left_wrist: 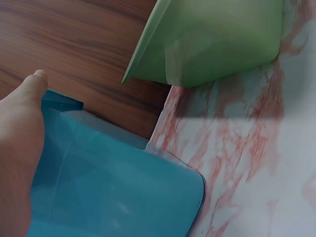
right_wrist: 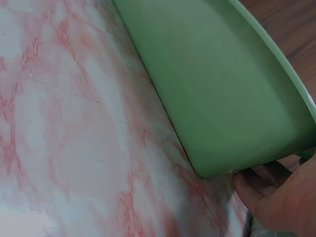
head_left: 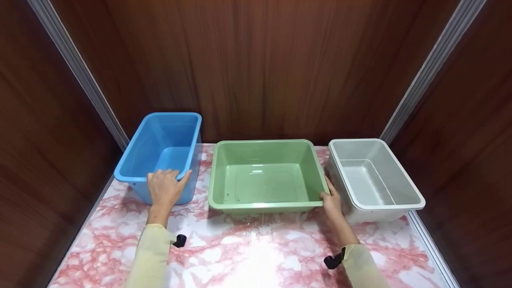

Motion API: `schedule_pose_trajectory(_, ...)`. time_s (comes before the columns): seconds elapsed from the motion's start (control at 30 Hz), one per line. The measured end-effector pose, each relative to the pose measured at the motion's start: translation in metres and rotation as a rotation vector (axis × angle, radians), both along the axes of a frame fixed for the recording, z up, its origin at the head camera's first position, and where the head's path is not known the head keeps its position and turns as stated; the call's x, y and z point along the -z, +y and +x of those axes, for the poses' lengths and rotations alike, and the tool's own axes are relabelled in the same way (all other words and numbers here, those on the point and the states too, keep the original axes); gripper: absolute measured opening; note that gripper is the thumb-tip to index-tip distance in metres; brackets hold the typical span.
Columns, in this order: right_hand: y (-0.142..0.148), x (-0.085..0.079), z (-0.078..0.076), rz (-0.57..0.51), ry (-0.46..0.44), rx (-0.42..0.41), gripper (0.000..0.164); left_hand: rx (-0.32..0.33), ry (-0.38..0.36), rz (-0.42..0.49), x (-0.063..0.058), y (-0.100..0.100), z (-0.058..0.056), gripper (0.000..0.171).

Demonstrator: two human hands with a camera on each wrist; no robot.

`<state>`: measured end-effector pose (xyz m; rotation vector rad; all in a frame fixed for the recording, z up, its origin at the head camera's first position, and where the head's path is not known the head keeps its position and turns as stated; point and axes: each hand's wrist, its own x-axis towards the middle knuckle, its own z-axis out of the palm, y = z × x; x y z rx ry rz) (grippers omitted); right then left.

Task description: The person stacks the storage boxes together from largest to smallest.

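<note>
My left hand [head_left: 163,187] grips the front rim of a blue plastic bin [head_left: 172,128], fingers over the edge and thumb at the front right corner. The left wrist view shows the side of the blue bin [left_wrist: 113,187] beside the hand [left_wrist: 19,133]. At the right end of a green rectangular basin [head_left: 264,153], near its front corner, my right hand [head_left: 333,202] holds the side. Seen from the right wrist, the fingers [right_wrist: 254,195] reach under the rim along the end wall of the green basin [right_wrist: 197,84]. Both containers have nothing inside.
A pale grey bin [head_left: 360,149] stands at the right, close beside the right hand. All three rest on a red-and-white marbled tabletop [head_left: 224,256]. Brown wood-look panels [head_left: 256,72] enclose the back and sides, with metal strips [head_left: 436,56] at the corners.
</note>
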<state>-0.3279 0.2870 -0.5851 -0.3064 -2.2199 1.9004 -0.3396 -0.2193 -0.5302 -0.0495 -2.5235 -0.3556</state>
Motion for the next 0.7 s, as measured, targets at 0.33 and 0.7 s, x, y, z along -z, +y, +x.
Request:
schedule_pose_trajectory(0.33, 0.001, -0.001, -0.001, 0.010, 0.015, -0.004, 0.077, 0.017, 0.065, -0.009, 0.001, 0.009, 0.006, 0.064)
schedule_pose_trajectory(0.7, 0.001, -0.001, 0.000, -0.021, -0.009, 0.013, 0.074, 0.017, 0.080, -0.001, 0.001, 0.017, 0.015, 0.059)
